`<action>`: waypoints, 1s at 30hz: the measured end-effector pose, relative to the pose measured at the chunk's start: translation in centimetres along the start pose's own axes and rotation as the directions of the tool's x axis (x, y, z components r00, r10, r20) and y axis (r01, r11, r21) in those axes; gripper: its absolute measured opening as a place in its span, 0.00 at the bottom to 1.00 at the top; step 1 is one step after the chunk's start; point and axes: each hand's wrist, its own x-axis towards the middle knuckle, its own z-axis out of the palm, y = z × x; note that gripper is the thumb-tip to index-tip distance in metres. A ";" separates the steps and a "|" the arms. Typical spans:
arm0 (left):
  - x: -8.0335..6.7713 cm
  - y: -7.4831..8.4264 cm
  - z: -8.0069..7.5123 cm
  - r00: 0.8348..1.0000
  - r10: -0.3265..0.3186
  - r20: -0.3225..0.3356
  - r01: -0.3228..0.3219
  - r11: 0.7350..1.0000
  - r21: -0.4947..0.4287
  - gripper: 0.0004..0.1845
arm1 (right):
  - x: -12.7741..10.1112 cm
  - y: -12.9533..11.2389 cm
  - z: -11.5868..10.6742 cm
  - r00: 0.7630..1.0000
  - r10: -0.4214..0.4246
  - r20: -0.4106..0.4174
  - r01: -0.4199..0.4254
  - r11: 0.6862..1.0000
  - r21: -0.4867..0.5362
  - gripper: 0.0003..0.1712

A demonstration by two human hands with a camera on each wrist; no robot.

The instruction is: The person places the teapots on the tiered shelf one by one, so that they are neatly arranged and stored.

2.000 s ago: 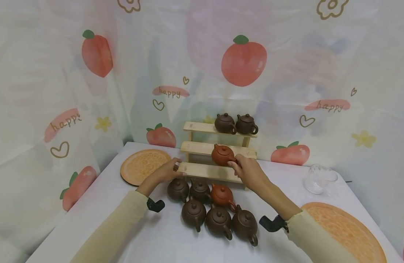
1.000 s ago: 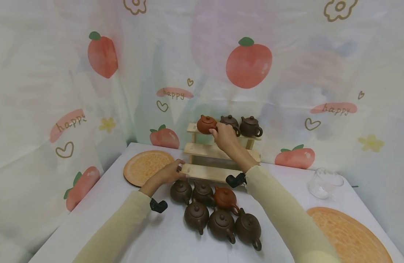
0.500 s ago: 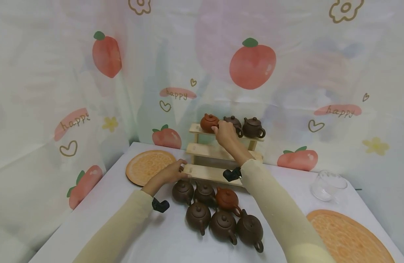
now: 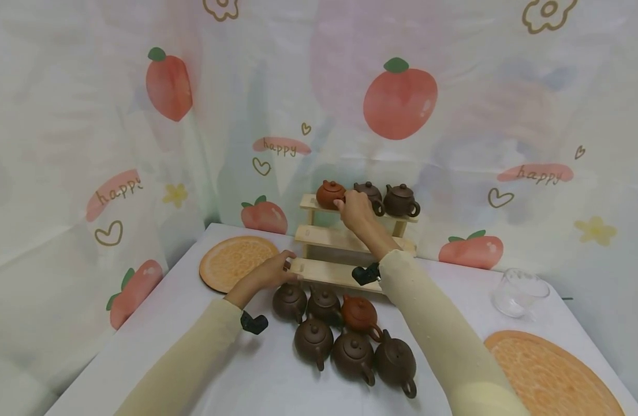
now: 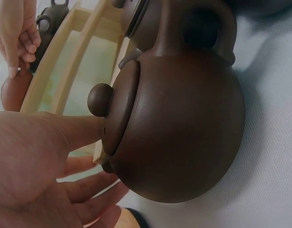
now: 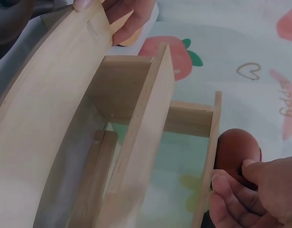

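Note:
A three-step wooden rack (image 4: 350,240) stands at the back of the table. A red-brown teapot (image 4: 330,195) sits at the left of its top step, beside two dark brown teapots (image 4: 400,200). My right hand (image 4: 356,209) pinches the red teapot's handle; the right wrist view shows the curled fingers (image 6: 231,190) against that pot (image 6: 236,149). My left hand (image 4: 274,271) grips the left end of the bottom step, thumb on top. Several teapots (image 4: 350,335) stand on the table just before the rack, one dark pot (image 5: 179,123) close beside my left palm (image 5: 41,166).
A round orange mat (image 4: 238,263) lies left of the rack and a larger one (image 4: 552,375) at the near right. A clear glass cup (image 4: 521,292) stands at the right. A fruit-print curtain closes off the back and left sides.
My right hand carried the red teapot from the middle step up to the left of the top step and has held still there since. The left hand stayed on the bottom step.

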 end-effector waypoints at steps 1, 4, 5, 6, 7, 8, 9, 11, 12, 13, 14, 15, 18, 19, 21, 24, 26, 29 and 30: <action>0.0 0.0 0.0 1.000 -0.001 0.001 0.001 1.000 0.000 0.32 | 0.1 0.0 0.0 1.000 0.003 0.002 -0.003 1.000 0.006 0.20; 0.0 0.0 -0.1 1.000 0.003 0.002 -0.003 1.000 0.003 0.32 | 0.2 0.1 0.1 1.000 0.020 0.008 -0.020 1.000 0.023 0.20; 0.0 0.0 -0.1 1.000 0.002 0.004 -0.002 1.000 0.001 0.32 | 0.2 0.1 0.1 1.000 0.028 0.011 -0.028 0.999 0.029 0.20; 0.0 0.0 -0.1 1.000 0.001 0.004 -0.001 1.000 -0.001 0.32 | 0.1 0.2 0.1 0.999 0.033 0.014 -0.034 0.999 0.035 0.19; -0.1 0.0 -0.2 1.000 0.000 0.004 0.000 1.000 -0.001 0.32 | 0.1 0.2 0.1 0.999 0.038 0.016 -0.038 0.999 0.038 0.19; -0.1 0.0 -0.2 1.000 -0.001 0.003 0.001 1.000 0.001 0.32 | 0.0 0.3 0.1 0.999 0.040 0.019 -0.040 0.999 0.037 0.19; -0.1 0.1 -0.1 1.000 -0.001 0.002 0.001 1.000 0.000 0.32 | -0.1 0.3 0.1 0.999 0.040 0.023 -0.041 0.999 0.034 0.19; -0.2 0.1 -0.1 1.000 0.002 0.000 -0.002 1.000 0.003 0.31 | -0.5 0.6 0.0 0.999 0.031 0.040 -0.032 0.999 0.015 0.22; -0.3 0.1 -0.1 1.000 0.001 0.000 -0.001 1.000 0.003 0.31 | -0.8 0.8 0.0 0.998 0.027 0.051 -0.028 1.000 0.005 0.24; -0.3 0.2 -0.1 1.000 0.003 -0.002 -0.003 1.000 0.005 0.31 | -1.2 1.0 -0.1 0.997 0.023 0.068 -0.023 1.000 -0.009 0.25; -0.4 0.2 0.0 1.000 0.001 -0.002 -0.001 1.000 0.003 0.31 | -1.6 1.3 -0.1 0.996 0.013 0.085 -0.012 1.000 -0.017 0.25; -0.4 0.2 0.0 1.000 0.000 -0.002 0.000 1.000 0.001 0.31 | -2.2 1.7 -0.2 0.995 0.002 0.102 0.000 1.000 -0.024 0.25; -0.4 0.3 0.1 1.000 0.000 0.001 0.000 1.000 -0.007 0.31 | -4.3 3.0 -0.6 0.989 -0.024 0.143 0.028 0.999 -0.024 0.21; -0.4 0.3 0.2 1.000 0.000 0.002 0.000 1.000 -0.008 0.32 | -5.1 3.6 -0.8 0.988 -0.041 0.150 0.045 0.999 -0.024 0.21; -0.4 0.2 0.2 1.000 0.002 0.002 -0.002 1.000 -0.009 0.32 | -7.0 4.7 -1.2 0.986 -0.061 0.157 0.066 0.997 -0.027 0.20; -0.5 0.2 0.2 1.000 0.004 0.001 -0.004 1.000 -0.007 0.32 | -10.5 6.4 -2.1 0.982 -0.077 0.174 0.082 0.996 -0.022 0.19; -0.5 0.1 0.2 1.000 0.004 -0.003 -0.004 1.000 0.000 0.33 | -13.1 7.4 -2.5 0.980 -0.086 0.178 0.091 0.996 -0.017 0.19; -0.5 0.1 0.2 1.000 0.001 -0.005 -0.001 1.000 0.004 0.33 | -17.2 8.5 -2.8 0.977 -0.071 0.203 0.073 0.997 0.000 0.19; -0.5 0.1 0.1 1.000 0.002 -0.007 -0.002 1.000 0.006 0.33 | -18.6 8.7 -2.8 0.976 -0.055 0.212 0.057 0.998 -0.002 0.19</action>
